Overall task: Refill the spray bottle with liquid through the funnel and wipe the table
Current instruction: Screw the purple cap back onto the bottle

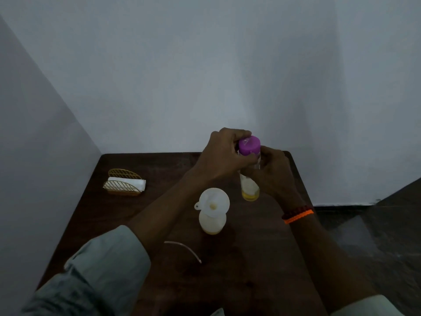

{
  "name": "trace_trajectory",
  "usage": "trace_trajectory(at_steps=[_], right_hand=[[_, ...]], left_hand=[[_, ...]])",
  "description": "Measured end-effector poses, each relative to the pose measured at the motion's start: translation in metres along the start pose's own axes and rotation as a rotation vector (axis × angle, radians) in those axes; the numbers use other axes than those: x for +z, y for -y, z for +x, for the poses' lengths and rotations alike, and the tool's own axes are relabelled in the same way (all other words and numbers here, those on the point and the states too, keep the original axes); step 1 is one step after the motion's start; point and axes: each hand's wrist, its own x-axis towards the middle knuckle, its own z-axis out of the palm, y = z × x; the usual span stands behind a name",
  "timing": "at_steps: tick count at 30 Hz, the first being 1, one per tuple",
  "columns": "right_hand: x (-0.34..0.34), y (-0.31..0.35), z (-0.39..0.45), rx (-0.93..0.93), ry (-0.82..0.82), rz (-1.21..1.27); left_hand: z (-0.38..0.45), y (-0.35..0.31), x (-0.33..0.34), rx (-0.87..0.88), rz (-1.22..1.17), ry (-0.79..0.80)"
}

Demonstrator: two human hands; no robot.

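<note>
I see the spray bottle (212,221) standing near the middle of the table (141,160), the funnel (214,201) seated in its neck and some pale yellow liquid inside. I judge the pouring mostly done. The source bottle (249,179), just beyond it to the right, holds only a little liquid. My left hand (224,153) is clamped on its purple cap (249,144) from the left; my right hand (274,172) grips the body. Wiping remains — the napkins (127,182) wait far left in their holder (121,187), and the spray tube (184,248) lies near me.
</note>
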Motion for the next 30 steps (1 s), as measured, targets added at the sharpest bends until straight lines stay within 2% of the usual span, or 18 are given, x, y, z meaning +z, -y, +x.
trace_trajectory(at_steps=[7, 12, 18, 22, 27, 30], right_hand=[[0.006, 0.031, 0.03, -0.105, 0.013, -0.047], [0.03, 0.062, 0.075, -0.131, 0.101, -0.023], [0.089, 0.081, 0.137, -0.128, 0.308, -0.058], [0.143, 0.078, 0.167, -0.136, 0.341, -0.091], [0.206, 0.051, 0.197, -0.063, 0.339, -0.149], [0.234, 0.033, 0.211, -0.031, 0.349, -0.178]], left_hand=[[0.023, 0.002, -0.043, 0.069, -0.008, 0.03], [0.037, 0.018, -0.096, 0.033, -0.019, -0.017], [0.049, 0.076, -0.151, -0.074, 0.055, -0.011], [0.064, 0.122, -0.176, -0.147, 0.213, 0.033], [0.08, 0.186, -0.179, -0.249, 0.387, -0.02], [0.087, 0.22, -0.169, -0.271, 0.403, -0.036]])
